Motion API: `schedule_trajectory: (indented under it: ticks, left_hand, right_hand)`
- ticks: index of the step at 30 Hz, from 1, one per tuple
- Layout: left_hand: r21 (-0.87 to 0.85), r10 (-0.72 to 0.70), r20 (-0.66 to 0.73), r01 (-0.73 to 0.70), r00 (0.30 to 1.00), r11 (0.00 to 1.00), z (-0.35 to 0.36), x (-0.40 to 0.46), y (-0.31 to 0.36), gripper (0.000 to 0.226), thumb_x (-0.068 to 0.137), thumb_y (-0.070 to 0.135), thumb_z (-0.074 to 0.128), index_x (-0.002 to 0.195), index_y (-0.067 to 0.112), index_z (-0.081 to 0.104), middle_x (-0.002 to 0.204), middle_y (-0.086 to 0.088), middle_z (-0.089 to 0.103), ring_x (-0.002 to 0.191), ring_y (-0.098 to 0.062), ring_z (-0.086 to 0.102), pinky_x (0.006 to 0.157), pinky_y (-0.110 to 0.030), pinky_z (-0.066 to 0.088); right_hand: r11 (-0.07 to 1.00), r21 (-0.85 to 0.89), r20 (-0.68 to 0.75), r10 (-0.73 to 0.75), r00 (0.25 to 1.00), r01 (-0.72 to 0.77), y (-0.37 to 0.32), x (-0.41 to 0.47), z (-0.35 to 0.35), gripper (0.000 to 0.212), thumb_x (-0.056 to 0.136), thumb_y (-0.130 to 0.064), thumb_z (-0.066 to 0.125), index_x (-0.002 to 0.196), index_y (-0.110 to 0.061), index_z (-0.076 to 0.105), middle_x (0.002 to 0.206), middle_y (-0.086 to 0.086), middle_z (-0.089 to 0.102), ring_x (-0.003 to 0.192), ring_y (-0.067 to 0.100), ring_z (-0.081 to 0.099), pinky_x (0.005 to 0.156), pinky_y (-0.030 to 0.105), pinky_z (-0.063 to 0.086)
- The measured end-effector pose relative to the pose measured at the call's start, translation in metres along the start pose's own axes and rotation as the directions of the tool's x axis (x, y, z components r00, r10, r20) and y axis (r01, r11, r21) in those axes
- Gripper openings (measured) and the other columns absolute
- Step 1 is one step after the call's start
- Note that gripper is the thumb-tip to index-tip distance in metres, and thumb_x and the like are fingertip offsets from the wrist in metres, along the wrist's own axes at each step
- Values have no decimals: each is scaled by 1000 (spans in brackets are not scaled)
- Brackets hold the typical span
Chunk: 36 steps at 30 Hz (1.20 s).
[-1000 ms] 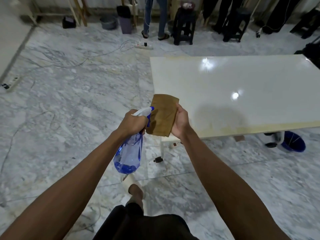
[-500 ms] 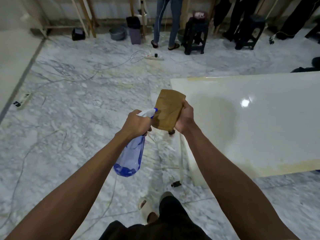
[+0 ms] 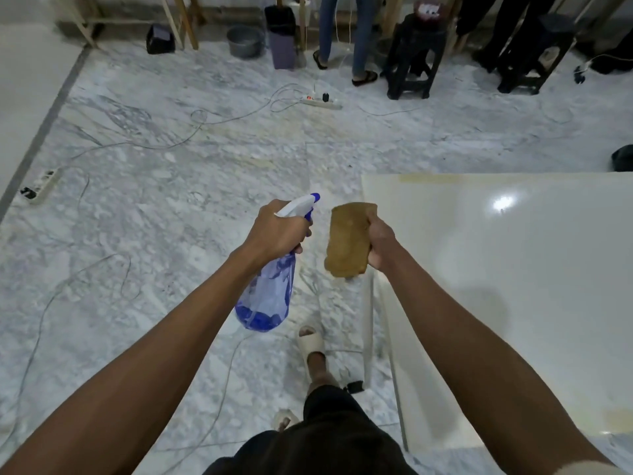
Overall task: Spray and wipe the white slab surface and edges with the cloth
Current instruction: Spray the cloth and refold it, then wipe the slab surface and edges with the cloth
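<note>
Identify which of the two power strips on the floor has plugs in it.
The power strip at the far side, near the black stool, carries plugs; the power strip at the left edge shows empty sockets.

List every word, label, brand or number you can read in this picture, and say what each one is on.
None can be read.
Spray bottle in the left hand: no label shows.
Cloth in the right hand: plain.
White slab: bare.
Red-and-white thing on the black stool: markings too blurred to read.
</note>
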<state>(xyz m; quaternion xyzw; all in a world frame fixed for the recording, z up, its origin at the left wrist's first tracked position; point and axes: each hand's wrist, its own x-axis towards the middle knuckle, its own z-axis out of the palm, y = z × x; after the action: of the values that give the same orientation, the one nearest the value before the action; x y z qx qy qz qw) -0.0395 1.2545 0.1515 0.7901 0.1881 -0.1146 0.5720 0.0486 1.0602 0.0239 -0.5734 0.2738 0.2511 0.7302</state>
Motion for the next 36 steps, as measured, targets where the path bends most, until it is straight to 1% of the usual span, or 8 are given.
schedule_trajectory:
  ticks: [7, 9, 13, 17, 19, 23, 28, 36]
  left_hand:
    - [41, -39, -8, 39, 999, 998, 0, 114, 19, 20, 89, 5, 54, 88, 13, 72, 92, -16, 75, 40, -14, 56, 45, -20, 46]
    - [23, -57, -19, 57, 998, 998, 0, 144, 20, 22, 87, 4, 56, 87, 18, 73, 93, -14, 74, 39, -14, 55, 46, -20, 45]
    - [26, -91, -41, 92, 995, 995, 5, 195, 11, 17, 86, 6, 56, 89, -2, 70, 93, -16, 75, 41, -15, 56, 51, -26, 48]
    - [21, -119, -32, 120, 992, 993, 16, 222, -6, 19, 82, 4, 54, 90, -6, 68, 92, -19, 75, 41, -15, 55, 47, -23, 47]
    - [18, -142, -25, 142, 990, 990, 21, 227, -13, 18, 83, 3, 53, 90, -6, 68, 93, -20, 74, 41, -13, 54, 45, -21, 46]
    - [6, -187, -21, 188, 982, 982, 25, 225, -25, 15, 86, 2, 54, 86, -6, 67, 88, -19, 73, 40, -10, 53, 42, -19, 44]
    - [34, -205, -47, 207, 978, 978, 26, 223, -43, 16, 86, 3, 54, 84, -4, 68, 76, -11, 70, 40, -13, 56, 45, -22, 49]
    - [39, -189, -30, 190, 982, 981, 35, 203, -64, 16, 89, 5, 56, 86, -4, 69, 70, -12, 67, 43, -17, 56, 46, -23, 48]
  right_hand:
    - [800, -549, -136, -371, 919, 242, -76, 102, -37, 51, 107, -42, 35, 139, -5, 49, 119, 13, 62, 100, 24, 64, 72, 25, 52]
    - [625, -678, -36, -554, 832, 387, -100, 132, -39, 43, 109, -34, 34, 135, -4, 51, 111, 20, 65, 83, 22, 63, 72, 30, 53]
    - [233, -817, 278, -642, 715, 527, -122, 222, -46, 47, 105, -38, 37, 149, -22, 44, 148, 4, 53, 135, 19, 51, 116, 43, 37]
    - [-360, -882, 421, -314, 851, 303, -67, 279, -60, 61, 105, -47, 32, 159, -22, 16, 168, 10, 8, 154, 30, 6, 122, 54, 1]
    - [-350, -886, 406, -266, 875, 304, -46, 281, -65, 76, 100, -63, 28, 160, -25, 1, 166, 4, -14, 154, 28, -13, 119, 56, -14]
    - [-247, -944, 317, -482, 817, 221, -71, 284, -48, 67, 101, -55, 27, 157, -19, 22, 166, 11, 14, 153, 33, 11, 120, 64, 0]
    - [-150, -988, 93, -462, 882, 26, -76, 314, -28, 77, 100, -59, 31, 160, -16, 8, 167, 15, -4, 153, 37, -5, 118, 65, -7]
    - [-153, -988, 49, -481, 876, -29, -64, 319, -22, 85, 97, -60, 36, 159, -9, 7, 167, 18, -4, 153, 39, -2, 118, 66, -4]
